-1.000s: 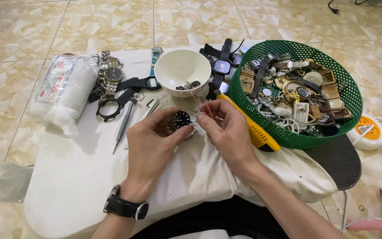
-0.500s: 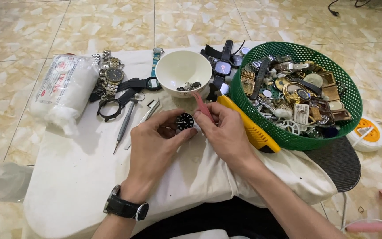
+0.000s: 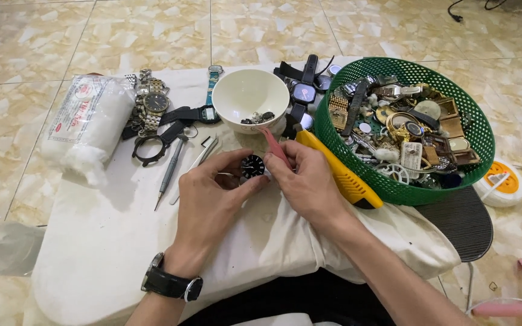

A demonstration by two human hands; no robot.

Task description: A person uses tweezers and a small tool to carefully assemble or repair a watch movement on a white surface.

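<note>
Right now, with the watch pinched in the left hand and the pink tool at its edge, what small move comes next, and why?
Probably ease the pink tool's tip lower against the rim of the watch, keeping the left hand steady. The dark dial faces up, pinched between left fingertips, and the right hand holds the tool slanted just above it. The white bowl of small parts sits close behind.

The right hand [image 3: 306,181] has changed its grip on the pink tweezers [image 3: 275,148] — a second ago their tips pointed down at the black watch dial [image 3: 252,166]; now the shaft slants up toward the white bowl [image 3: 250,96]. The left hand [image 3: 212,202] has turned the dial face-up, just below the bowl.
</note>
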